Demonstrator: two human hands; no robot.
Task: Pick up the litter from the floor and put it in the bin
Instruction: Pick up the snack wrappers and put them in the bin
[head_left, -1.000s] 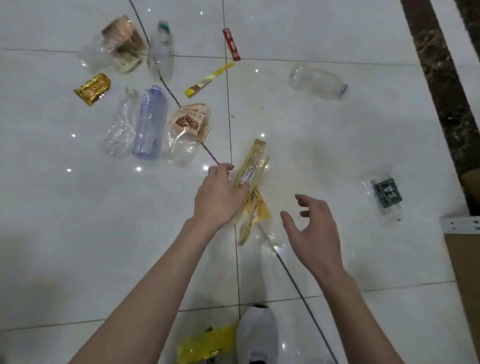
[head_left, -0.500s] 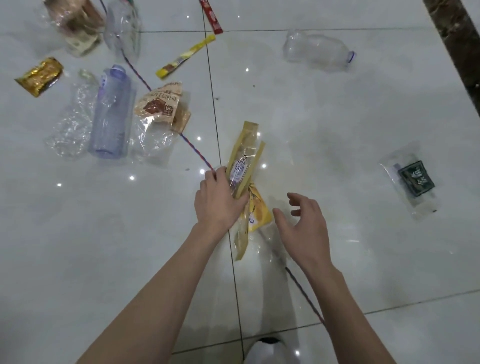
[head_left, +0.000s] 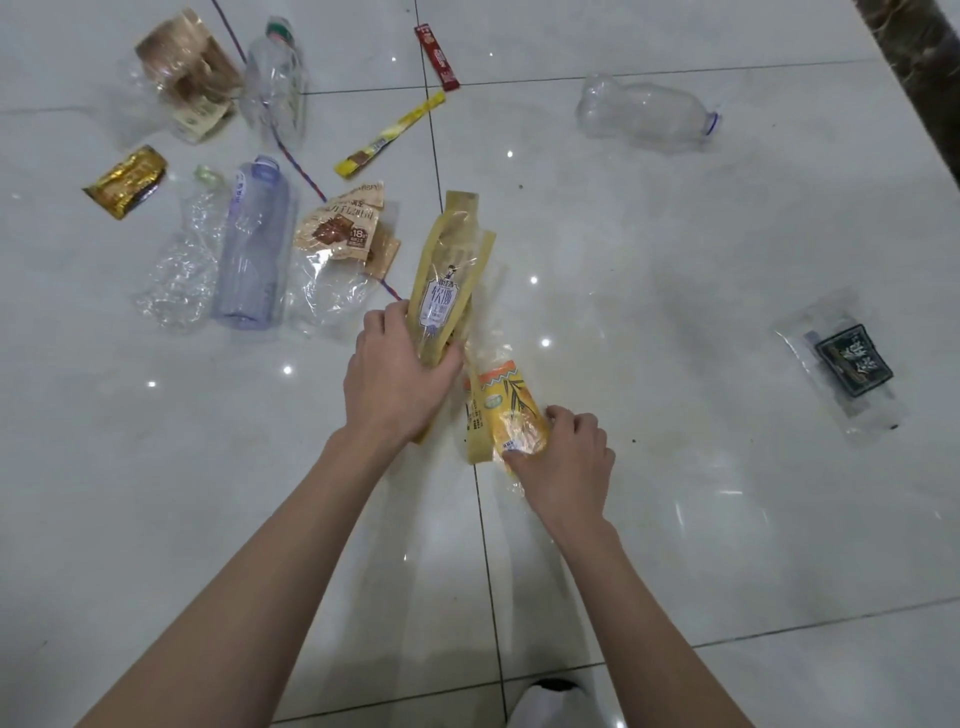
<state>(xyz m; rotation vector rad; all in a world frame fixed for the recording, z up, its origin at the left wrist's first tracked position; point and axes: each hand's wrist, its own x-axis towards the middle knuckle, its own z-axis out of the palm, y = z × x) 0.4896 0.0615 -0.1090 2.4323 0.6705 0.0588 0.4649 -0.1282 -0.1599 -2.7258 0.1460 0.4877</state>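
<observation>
My left hand (head_left: 397, 376) grips the lower part of a long tan wrapper (head_left: 451, 270) with a white label, which points away from me over the white tiled floor. Just to its right, my right hand (head_left: 563, 457) closes on an orange and yellow wrapper (head_left: 506, 410) lying on the floor. More litter is scattered further off: a purple bottle (head_left: 252, 244), a brown snack bag (head_left: 343, 228), crumpled clear plastic (head_left: 179, 265), a gold wrapper (head_left: 126, 180), a yellow stick packet (head_left: 389, 135), a red stick packet (head_left: 437, 56) and a clear bottle (head_left: 647, 111). No bin is in view.
A dark green packet in clear film (head_left: 852, 358) lies at the right. Another clear bottle (head_left: 275, 78) and a brown wrapper (head_left: 184, 67) sit at the top left, with a thin purple cord (head_left: 298, 169) running across the tiles. My white shoe (head_left: 550, 704) shows at the bottom edge.
My right hand, open and hovering before, has come down and closed on the orange and yellow wrapper. My left hand keeps its hold on the tan wrapper. The view has shifted slightly.
</observation>
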